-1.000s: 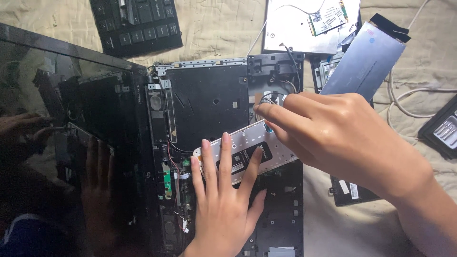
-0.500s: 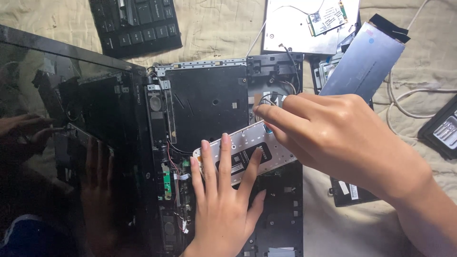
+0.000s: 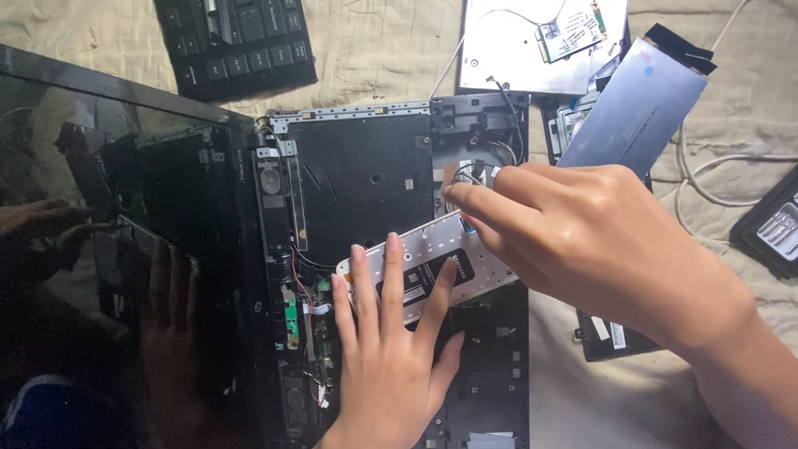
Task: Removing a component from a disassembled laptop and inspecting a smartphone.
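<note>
While pinched, right hand (image 3: pixel 598 241) on metal bracket (image 3: pixel 432 266).

Soft, even daylight, fairly bright, seemingly from the upper right of the laptop base (image 3: pixel 366 175). Mild glare on the silver plate (image 3: pixel 515 50) and on the grey sheet (image 3: pixel 632 116) right of the base. Glossy screen (image 3: pixel 125 249) left of the base dark, mirroring the left hand (image 3: pixel 391 366) and dim shapes. Faint shadow under the right hand (image 3: pixel 598 241) onto the base. Sharp at centre; slight softness on the right forearm at the lower right corner. No visible edge distortion.
</note>
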